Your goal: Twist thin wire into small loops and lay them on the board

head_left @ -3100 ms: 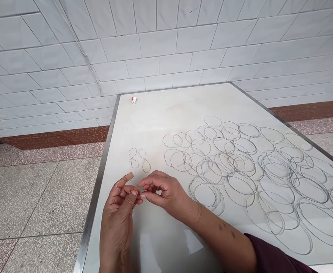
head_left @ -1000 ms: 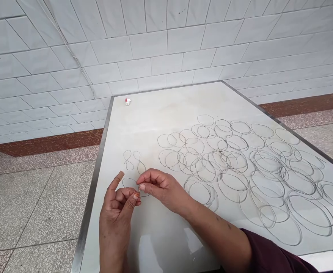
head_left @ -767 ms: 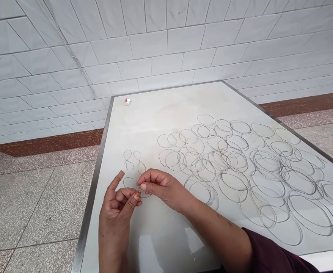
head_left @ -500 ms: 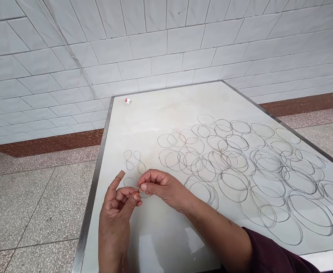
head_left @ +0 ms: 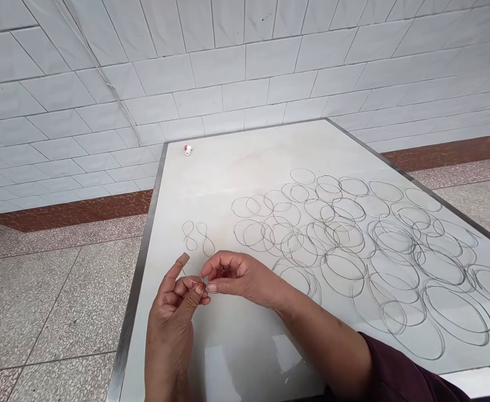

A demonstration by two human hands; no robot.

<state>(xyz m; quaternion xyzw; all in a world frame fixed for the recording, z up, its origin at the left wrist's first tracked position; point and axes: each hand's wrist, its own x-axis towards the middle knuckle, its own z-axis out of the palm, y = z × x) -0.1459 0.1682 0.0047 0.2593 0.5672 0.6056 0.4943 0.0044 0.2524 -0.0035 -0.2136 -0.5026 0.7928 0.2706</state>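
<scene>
Between thumb and fingers, my left hand (head_left: 178,301) pinches a thin wire loop (head_left: 192,279) above the near left part of the table. My right hand (head_left: 234,276) meets it from the right, its thumb and fingertips close around the wire at the same spot. Part of the loop is hidden behind the fingers. Just beyond my hands, two wires bent into figure-eights, one on the left (head_left: 190,235) and one on the right (head_left: 205,240), lie side by side on the tabletop.
Many overlapping thin wire rings (head_left: 349,263) spread over the right half of the white table (head_left: 228,173), which has a metal edge. A small white and red object (head_left: 188,150) sits near the far left corner. Behind stands a tiled wall (head_left: 220,67) with a cable.
My right hand's fingers have shifted slightly around the wire, the thumb moving a little lower. The loop between my hands has turned somewhat; my left hand has moved slightly right.
</scene>
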